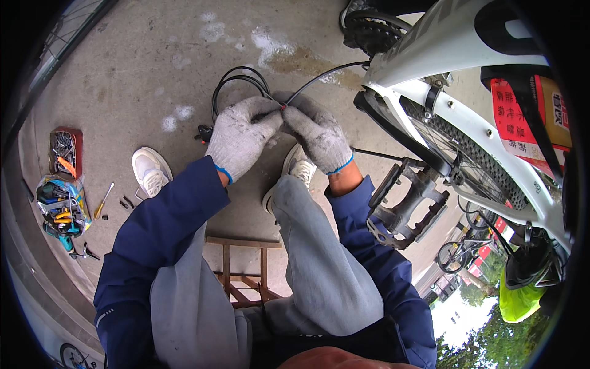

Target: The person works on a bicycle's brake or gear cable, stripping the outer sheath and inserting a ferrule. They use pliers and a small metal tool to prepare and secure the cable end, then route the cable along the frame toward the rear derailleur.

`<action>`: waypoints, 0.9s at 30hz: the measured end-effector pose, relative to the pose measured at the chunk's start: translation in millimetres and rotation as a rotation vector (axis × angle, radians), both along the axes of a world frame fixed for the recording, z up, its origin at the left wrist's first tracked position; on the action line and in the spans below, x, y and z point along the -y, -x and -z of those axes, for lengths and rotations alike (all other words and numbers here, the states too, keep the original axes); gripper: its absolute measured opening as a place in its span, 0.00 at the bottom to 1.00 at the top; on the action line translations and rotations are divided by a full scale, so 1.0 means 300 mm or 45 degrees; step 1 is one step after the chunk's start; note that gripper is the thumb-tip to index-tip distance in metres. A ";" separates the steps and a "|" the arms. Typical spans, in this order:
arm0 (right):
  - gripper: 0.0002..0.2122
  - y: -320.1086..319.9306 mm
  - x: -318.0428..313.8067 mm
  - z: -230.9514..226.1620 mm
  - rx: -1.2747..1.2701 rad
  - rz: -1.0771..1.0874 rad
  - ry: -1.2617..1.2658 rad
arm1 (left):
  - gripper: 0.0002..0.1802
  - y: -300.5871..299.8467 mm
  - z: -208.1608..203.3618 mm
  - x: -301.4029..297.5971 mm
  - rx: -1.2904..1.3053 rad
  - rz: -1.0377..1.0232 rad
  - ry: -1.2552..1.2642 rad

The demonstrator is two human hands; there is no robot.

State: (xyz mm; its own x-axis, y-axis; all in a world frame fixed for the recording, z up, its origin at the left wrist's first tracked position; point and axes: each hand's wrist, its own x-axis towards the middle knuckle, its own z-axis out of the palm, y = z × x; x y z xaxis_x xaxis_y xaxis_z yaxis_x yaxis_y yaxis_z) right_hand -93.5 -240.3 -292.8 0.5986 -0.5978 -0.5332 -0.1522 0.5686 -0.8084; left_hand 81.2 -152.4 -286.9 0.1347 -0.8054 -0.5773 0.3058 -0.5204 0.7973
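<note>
In the head view, the left hand [241, 135] and right hand [318, 138] wear gray gloves. Their fingers pinch together on a thin black cable [319, 75], by a tiny red bit [283, 107]. The cable is above the ground [153, 67] and runs to a white bike [442, 52].

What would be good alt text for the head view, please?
A person's gloved left hand and right hand hold a black cable beside a white bicycle. On the concrete ground at left are a red box, a bag of tools and a screwdriver.
</note>
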 end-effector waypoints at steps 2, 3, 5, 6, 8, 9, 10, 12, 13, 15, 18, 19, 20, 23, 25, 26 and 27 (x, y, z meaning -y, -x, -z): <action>0.18 -0.006 0.019 0.005 0.070 -0.063 -0.023 | 0.16 0.004 -0.005 -0.001 0.023 -0.032 0.010; 0.18 -0.010 0.029 0.010 0.044 -0.010 -0.144 | 0.16 0.006 -0.008 -0.001 -0.001 -0.053 0.001; 0.18 -0.011 0.047 0.020 0.114 0.061 -0.353 | 0.16 0.011 -0.010 -0.001 -0.055 -0.097 -0.021; 0.19 -0.012 0.056 0.025 0.124 0.036 -0.341 | 0.15 0.013 -0.010 0.000 -0.065 -0.099 -0.039; 0.22 -0.016 0.070 0.037 0.158 -0.037 -0.320 | 0.15 0.018 -0.005 0.002 -0.098 -0.119 -0.060; 0.22 -0.021 0.074 0.041 0.238 -0.047 -0.388 | 0.15 0.020 -0.002 0.002 -0.075 -0.111 -0.055; 0.23 -0.027 0.074 0.043 0.319 -0.057 -0.455 | 0.15 0.022 0.001 0.001 -0.061 -0.108 -0.045; 0.22 -0.034 0.073 0.036 0.322 -0.054 -0.498 | 0.15 0.025 0.006 -0.001 -0.041 -0.116 -0.031; 0.20 -0.033 0.072 0.028 0.243 -0.043 -0.473 | 0.15 0.026 0.008 -0.001 -0.035 -0.126 -0.026; 0.19 -0.029 0.070 0.011 0.204 -0.031 -0.434 | 0.15 0.021 0.009 -0.002 -0.045 -0.140 -0.015; 0.20 -0.009 0.077 -0.001 0.258 -0.001 -0.373 | 0.14 0.007 0.003 0.002 -0.073 -0.128 -0.009; 0.20 -0.004 0.078 0.005 0.230 0.029 -0.340 | 0.14 0.004 0.000 0.002 -0.075 -0.110 -0.019; 0.20 0.000 0.080 0.014 0.241 0.038 -0.294 | 0.14 0.002 -0.004 0.004 -0.070 -0.102 -0.013; 0.18 -0.002 0.084 0.059 0.032 0.066 -0.317 | 0.15 0.004 -0.011 0.010 -0.170 -0.150 -0.055; 0.18 -0.005 0.090 0.081 -0.011 -0.040 -0.128 | 0.15 0.002 -0.015 0.012 -0.154 -0.137 -0.058; 0.18 -0.009 0.091 0.088 -0.075 -0.066 -0.040 | 0.15 -0.001 -0.016 0.013 -0.151 -0.130 -0.067; 0.18 -0.013 0.093 0.090 -0.108 -0.090 -0.017 | 0.16 -0.004 -0.016 0.015 -0.140 -0.133 -0.052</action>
